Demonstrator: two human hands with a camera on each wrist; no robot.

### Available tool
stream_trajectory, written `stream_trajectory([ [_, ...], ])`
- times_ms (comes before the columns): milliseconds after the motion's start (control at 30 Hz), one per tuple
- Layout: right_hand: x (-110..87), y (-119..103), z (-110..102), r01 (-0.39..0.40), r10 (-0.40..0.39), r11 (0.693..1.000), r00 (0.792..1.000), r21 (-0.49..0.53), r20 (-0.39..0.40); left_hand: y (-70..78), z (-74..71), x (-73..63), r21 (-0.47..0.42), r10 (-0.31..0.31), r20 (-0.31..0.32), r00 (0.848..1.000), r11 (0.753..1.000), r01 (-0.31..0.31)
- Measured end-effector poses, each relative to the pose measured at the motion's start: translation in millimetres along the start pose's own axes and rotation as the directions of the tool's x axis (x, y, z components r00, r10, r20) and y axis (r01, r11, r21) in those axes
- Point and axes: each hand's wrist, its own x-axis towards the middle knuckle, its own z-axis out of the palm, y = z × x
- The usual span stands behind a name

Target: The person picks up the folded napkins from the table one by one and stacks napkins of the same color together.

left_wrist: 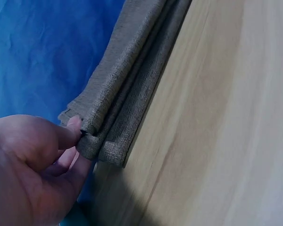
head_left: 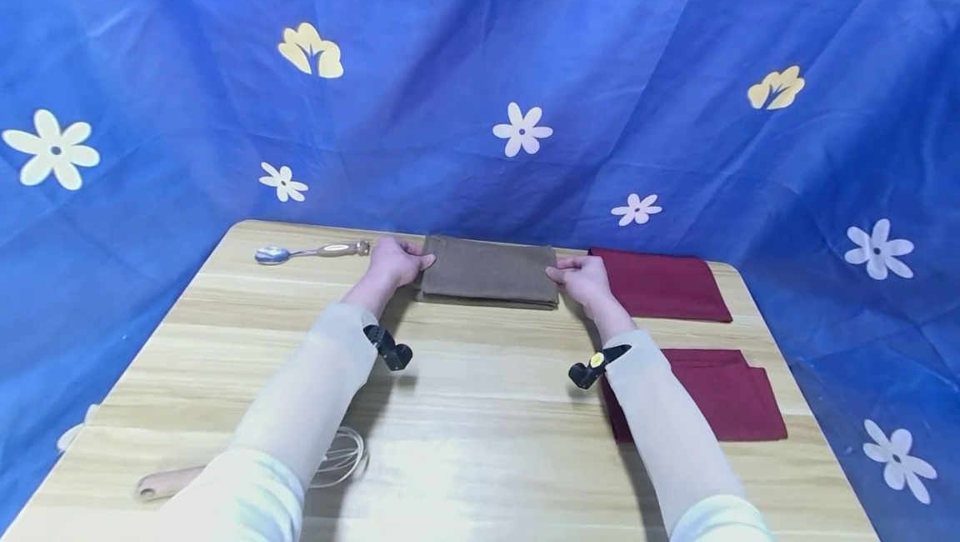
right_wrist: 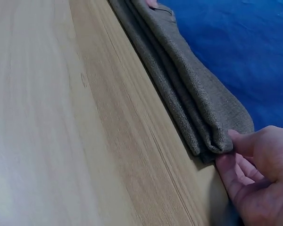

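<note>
A folded grey-brown cloth (head_left: 491, 271) lies at the far edge of the table, its layers stacked in a flat rectangle. My left hand (head_left: 395, 263) pinches its left end, thumb on top and fingers underneath. At the opposite end my right hand (head_left: 584, 279) pinches the right side the same way. The left wrist view shows the thumb pressed on the upper fold of the cloth (left_wrist: 127, 70). In the right wrist view, thumb and fingers close on the corner of the layered cloth (right_wrist: 179, 84).
On the wooden table (head_left: 480, 409), a spoon (head_left: 311, 252) lies at the back left and a whisk (head_left: 341, 459) is partly hidden under my left arm. Two folded dark red cloths, one behind (head_left: 663, 285) and one in front (head_left: 727, 396), lie on the right. A blue curtain (head_left: 420, 108) surrounds the table.
</note>
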Motion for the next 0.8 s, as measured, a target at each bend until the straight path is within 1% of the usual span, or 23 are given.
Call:
stream_trajectory([
  [100, -1.0, 0.5, 0.0, 0.003, -0.002, 1.000, 1.000, 0.017, -0.007, -0.8, 0.7, -0.2, 0.011, 0.000, 0.007, 1.000, 1.000, 0.000],
  [267, 0.3, 2.2, -1.0, 0.011, -0.010, 1.000, 1.000, 0.028, -0.001, -2.6, 1.6, 0.4, -0.002, -0.017, 0.015, 1.000, 1.000, 0.017],
  [500, -0.4, 4.6, -1.5, -0.013, 0.013, 1.000, 1.000, 0.023, 0.003, -4.3, 2.0, 1.8, 0.007, -0.005, 0.029, 1.000, 1.000, 0.005],
  [633, -1.1, 4.7, -0.9, -0.023, 0.023, 0.999, 1.000, 0.042, 0.009, -4.4, 0.8, 0.5, 0.003, -0.001, 0.033, 0.999, 1.000, 0.001],
  [733, -0.8, 4.0, -0.6, -0.028, 0.028, 0.998, 1.000, 0.051, 0.011, -4.5, -0.2, -0.8, -0.019, 0.006, 0.028, 1.000, 1.000, -0.005],
  [800, -0.9, 3.2, -0.6, -0.034, 0.033, 0.998, 0.999, 0.053, 0.009, -5.0, -0.5, -1.1, -0.053, 0.009, 0.028, 1.000, 0.999, -0.008],
])
